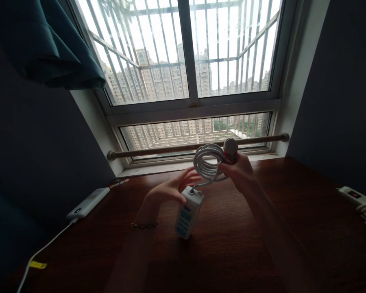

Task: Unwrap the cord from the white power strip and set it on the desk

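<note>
Holding a small white plastic power strip with blue sockets (pixel 189 211) upright above the dark reddish-brown wooden desk (pixel 262 244), near the middle, left hand (pixel 171 189) closed on its top end with fingers wrapped behind. Right hand (pixel 240 171) raised just beyond and to the right, clenched around a coiled white cable (pixel 208 162) and the round white plug (pixel 231 145) at the loop's right side, likely keeping the turns from springing apart. Cable running down from coil into strip's top, short and slack. Plenty of bare desk near and to the right for lowering; far edge meeting the windowsill and a horizontal rail (pixel 198 144). At left edge, flat white power bank (pixel 88 202) with trailing white cord (pixel 45 248). At far right edge, second white power strip (pixel 358 199), well apart.
</note>
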`<state>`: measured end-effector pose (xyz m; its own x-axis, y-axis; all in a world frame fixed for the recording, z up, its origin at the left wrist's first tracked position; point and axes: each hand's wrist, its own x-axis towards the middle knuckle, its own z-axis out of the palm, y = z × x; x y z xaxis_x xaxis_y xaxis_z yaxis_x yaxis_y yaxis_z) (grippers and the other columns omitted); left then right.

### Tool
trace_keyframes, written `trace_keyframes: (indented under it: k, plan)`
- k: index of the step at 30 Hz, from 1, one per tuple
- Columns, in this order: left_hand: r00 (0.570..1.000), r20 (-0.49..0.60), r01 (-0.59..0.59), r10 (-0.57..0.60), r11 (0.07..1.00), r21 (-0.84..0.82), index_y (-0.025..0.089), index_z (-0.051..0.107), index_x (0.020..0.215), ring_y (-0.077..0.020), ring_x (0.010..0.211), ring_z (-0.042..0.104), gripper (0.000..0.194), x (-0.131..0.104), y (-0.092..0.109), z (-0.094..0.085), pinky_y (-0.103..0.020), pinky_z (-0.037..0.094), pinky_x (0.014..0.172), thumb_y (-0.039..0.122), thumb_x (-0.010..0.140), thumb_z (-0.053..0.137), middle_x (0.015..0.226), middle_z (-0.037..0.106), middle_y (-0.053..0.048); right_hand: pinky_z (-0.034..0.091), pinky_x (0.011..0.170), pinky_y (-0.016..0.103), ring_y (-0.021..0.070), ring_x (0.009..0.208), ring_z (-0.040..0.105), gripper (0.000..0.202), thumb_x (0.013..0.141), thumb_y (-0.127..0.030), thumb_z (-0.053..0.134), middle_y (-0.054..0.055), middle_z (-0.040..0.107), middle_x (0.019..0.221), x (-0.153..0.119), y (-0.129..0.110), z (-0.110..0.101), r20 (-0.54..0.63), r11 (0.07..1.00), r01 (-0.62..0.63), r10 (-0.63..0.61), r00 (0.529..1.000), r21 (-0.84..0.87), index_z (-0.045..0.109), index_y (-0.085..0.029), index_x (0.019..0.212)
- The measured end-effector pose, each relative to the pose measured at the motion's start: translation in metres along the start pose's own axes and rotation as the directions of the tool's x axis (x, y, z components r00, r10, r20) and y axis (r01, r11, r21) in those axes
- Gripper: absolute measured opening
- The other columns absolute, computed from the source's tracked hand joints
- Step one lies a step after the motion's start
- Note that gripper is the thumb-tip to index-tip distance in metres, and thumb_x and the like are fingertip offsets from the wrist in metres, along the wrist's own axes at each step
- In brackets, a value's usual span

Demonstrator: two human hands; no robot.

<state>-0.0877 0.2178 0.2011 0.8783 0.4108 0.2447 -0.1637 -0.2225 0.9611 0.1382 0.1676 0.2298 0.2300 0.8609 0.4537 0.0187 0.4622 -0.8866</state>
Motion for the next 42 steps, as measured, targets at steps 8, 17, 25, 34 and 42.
trace_keyframes:
  k: [8, 17, 25, 34, 42]
  plan:
    - [0.769, -0.595, -0.188, 0.234, 0.972, 0.139, 0.015, 0.052, 0.103, -0.0198, 0.09, 0.06, 0.032, 0.025, 0.009, 0.036, -0.028, 0.045, 0.079, 0.029, 0.078, 0.068, 0.098, 0.064, -0.009, 0.021, 0.04, 0.019, 0.0069, 0.047, 0.027, 0.032, 0.054, -0.019, 0.073, -0.007, 0.032, 0.055, -0.01, 0.003, 0.024, 0.246, 0.939, -0.191, 0.12, 0.962, 0.287, 0.043, -0.015, 0.063]
    - [0.53, -0.842, -0.036, 0.099, 0.995, 0.094, 0.015, 0.041, 0.089, -0.0162, 0.051, 0.058, 0.052, 0.027, -0.002, 0.022, -0.025, 0.045, 0.047, 0.055, 0.07, 0.068, 0.064, 0.057, -0.001, 0.037, 0.058, 0.028, 0.0156, 0.059, 0.048, 0.029, 0.094, -0.043, 0.044, 0.001, 0.05, 0.067, -0.012, 0.01, 0.023, 0.189, 0.957, 0.284, -0.268, 0.945, -0.063, 0.047, -0.017, 0.082]
    - [0.493, -0.856, 0.026, 0.154, 0.981, 0.191, 0.015, 0.043, 0.084, -0.0153, 0.052, 0.06, 0.059, 0.026, 0.0, 0.024, -0.019, 0.038, 0.04, 0.068, 0.067, 0.061, 0.061, 0.048, 0.004, 0.03, 0.06, 0.031, 0.0195, 0.065, 0.046, 0.033, 0.095, -0.039, 0.041, 0.005, 0.05, 0.072, -0.02, -0.002, 0.02, 0.358, 0.754, 0.451, -0.301, 0.884, -0.478, 0.051, -0.016, 0.073]
    - [0.465, -0.866, 0.075, 0.184, 0.966, 0.246, 0.015, 0.044, 0.085, -0.0184, 0.06, 0.064, 0.052, 0.025, -0.007, 0.024, -0.02, 0.04, 0.047, 0.063, 0.073, 0.059, 0.064, 0.051, 0.002, 0.044, 0.062, 0.027, 0.0194, 0.07, 0.06, 0.021, 0.077, -0.027, 0.065, 0.002, 0.066, 0.079, -0.017, 0.007, 0.021, 0.209, 0.97, 0.153, -0.113, 0.971, -0.188, 0.066, -0.016, 0.095]
    - [0.536, -0.837, -0.041, 0.111, 0.994, 0.105, 0.012, 0.045, 0.09, -0.0164, 0.055, 0.058, 0.058, 0.029, -0.005, 0.018, -0.027, 0.046, 0.053, 0.067, 0.074, 0.055, 0.072, 0.06, -0.006, 0.034, 0.058, 0.025, 0.0153, 0.062, 0.053, 0.012, 0.084, -0.012, 0.058, 0.001, 0.062, 0.073, -0.019, 0.011, 0.027, 0.43, 0.776, 0.481, -0.302, 0.851, -0.408, 0.066, -0.018, 0.078]
